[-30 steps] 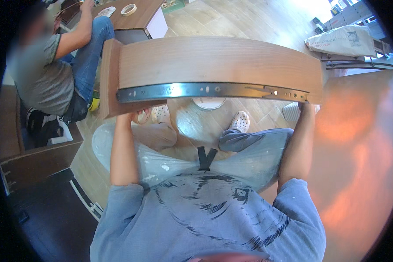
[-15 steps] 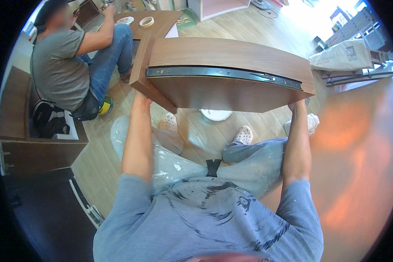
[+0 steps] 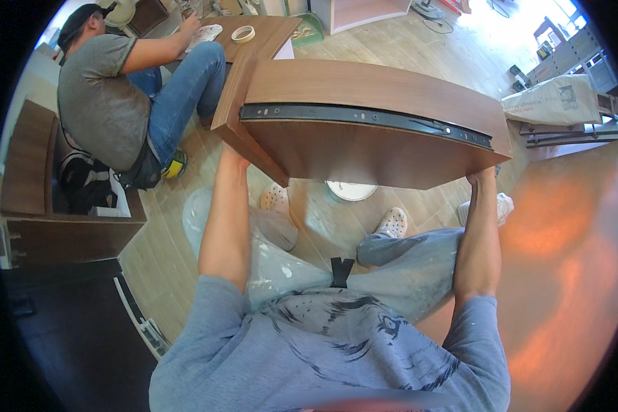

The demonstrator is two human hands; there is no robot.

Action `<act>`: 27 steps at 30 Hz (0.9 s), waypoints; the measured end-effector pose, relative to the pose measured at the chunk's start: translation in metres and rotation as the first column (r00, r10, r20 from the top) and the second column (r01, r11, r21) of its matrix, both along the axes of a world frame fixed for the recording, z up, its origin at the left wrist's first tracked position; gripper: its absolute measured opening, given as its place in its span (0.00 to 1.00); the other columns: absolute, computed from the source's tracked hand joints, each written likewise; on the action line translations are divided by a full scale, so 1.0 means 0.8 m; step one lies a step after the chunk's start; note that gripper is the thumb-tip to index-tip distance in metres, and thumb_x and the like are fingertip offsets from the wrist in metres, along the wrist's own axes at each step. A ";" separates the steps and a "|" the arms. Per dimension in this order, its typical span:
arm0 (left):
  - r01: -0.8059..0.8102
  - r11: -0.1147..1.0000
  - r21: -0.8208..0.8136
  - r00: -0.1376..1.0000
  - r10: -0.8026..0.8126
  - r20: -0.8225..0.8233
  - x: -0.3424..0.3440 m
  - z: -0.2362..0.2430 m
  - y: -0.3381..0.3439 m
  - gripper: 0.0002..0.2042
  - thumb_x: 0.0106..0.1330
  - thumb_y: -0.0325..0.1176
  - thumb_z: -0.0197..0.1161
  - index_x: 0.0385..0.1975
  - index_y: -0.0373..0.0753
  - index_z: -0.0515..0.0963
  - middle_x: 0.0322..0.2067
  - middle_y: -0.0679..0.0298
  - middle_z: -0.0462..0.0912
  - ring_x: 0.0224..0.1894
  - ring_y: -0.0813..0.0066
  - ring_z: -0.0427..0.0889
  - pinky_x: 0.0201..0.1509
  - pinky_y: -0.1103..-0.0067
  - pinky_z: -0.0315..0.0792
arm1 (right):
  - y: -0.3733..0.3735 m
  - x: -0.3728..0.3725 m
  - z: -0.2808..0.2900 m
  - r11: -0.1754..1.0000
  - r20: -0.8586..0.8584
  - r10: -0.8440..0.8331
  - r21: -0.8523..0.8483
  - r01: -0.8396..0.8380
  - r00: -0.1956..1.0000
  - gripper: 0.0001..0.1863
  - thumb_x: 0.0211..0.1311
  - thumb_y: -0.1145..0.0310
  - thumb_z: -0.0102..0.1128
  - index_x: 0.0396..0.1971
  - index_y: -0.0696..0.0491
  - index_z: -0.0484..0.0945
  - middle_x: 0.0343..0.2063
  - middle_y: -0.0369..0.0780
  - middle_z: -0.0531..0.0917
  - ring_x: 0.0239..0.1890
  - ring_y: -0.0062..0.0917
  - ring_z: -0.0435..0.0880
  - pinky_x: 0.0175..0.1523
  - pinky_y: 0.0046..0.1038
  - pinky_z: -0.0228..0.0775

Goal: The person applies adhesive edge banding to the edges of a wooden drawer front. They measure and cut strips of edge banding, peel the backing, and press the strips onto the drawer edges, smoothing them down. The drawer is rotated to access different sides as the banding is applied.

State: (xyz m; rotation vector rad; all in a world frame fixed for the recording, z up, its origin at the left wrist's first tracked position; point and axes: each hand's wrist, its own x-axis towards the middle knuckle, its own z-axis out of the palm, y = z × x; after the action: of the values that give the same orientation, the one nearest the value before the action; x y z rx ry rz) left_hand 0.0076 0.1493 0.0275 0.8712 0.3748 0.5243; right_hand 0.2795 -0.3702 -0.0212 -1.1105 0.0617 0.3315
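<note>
A brown wooden drawer (image 3: pixel 371 151) hangs in front of me, held up off the floor between both arms, its side turned up toward me. Along that side runs a black metal drawer slide (image 3: pixel 364 117). The wider front panel (image 3: pixel 244 113) is at the left end. My left hand (image 3: pixel 234 156) grips the drawer below that panel, fingers hidden behind the wood. At the opposite end my right hand (image 3: pixel 483 176) holds the lower corner, its fingers mostly out of sight too. Under the drawer, a white-topped bucket (image 3: pixel 351 191) stands on the floor, partly covered.
At the left a person (image 3: pixel 106 103) sits working beside a brown board (image 3: pixel 268 34) with a tape roll (image 3: pixel 243 34) on it. A cabinet (image 3: pixel 69 237) lies near left. A large brown panel (image 3: pixel 556 275) is at right, with a paper sack (image 3: pixel 553 99) beyond.
The whole view has shifted slightly, so the drawer and surroundings appear a little farther right and lower. My grip looks the same. The seated person's head and arm have moved.
</note>
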 end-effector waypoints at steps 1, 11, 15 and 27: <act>0.000 1.000 0.001 1.000 0.000 -0.022 -0.008 0.003 -0.005 0.31 0.79 0.59 0.51 0.72 0.44 0.70 0.69 0.57 0.75 0.67 0.59 0.77 0.67 0.57 0.75 | -0.003 -0.001 -0.002 1.000 -0.003 -0.011 0.008 0.011 1.000 0.26 0.78 0.47 0.53 0.63 0.50 0.77 0.58 0.41 0.84 0.58 0.37 0.84 0.62 0.45 0.78; -0.023 0.998 0.067 0.999 0.025 -0.034 -0.018 0.019 -0.021 0.30 0.79 0.58 0.52 0.71 0.44 0.71 0.67 0.58 0.77 0.67 0.61 0.77 0.69 0.61 0.74 | -0.014 -0.020 -0.003 0.998 -0.080 -0.064 0.005 0.065 0.995 0.20 0.80 0.54 0.52 0.59 0.52 0.78 0.56 0.41 0.85 0.54 0.37 0.85 0.59 0.42 0.82; 0.016 0.996 0.083 1.000 -0.017 0.015 -0.013 0.022 -0.011 0.32 0.79 0.61 0.51 0.71 0.43 0.71 0.67 0.57 0.77 0.68 0.60 0.76 0.70 0.60 0.73 | -0.002 -0.023 -0.001 0.997 -0.038 -0.064 -0.041 0.063 0.997 0.24 0.80 0.50 0.51 0.60 0.53 0.79 0.56 0.42 0.85 0.55 0.37 0.85 0.60 0.44 0.80; -0.035 0.941 0.336 0.995 0.064 -0.075 -0.028 0.010 0.007 0.27 0.80 0.50 0.55 0.72 0.41 0.69 0.67 0.62 0.74 0.70 0.65 0.70 0.75 0.62 0.64 | 0.016 -0.018 0.045 0.996 0.149 -0.041 -0.074 0.052 0.988 0.22 0.80 0.57 0.53 0.61 0.57 0.78 0.55 0.46 0.85 0.55 0.36 0.86 0.59 0.43 0.80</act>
State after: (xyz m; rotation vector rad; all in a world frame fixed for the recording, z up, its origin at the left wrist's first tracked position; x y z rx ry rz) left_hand -0.0144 0.1551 0.0358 1.2184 0.3927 0.6094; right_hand 0.2652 -0.3572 0.0144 -1.2062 -0.0307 0.2061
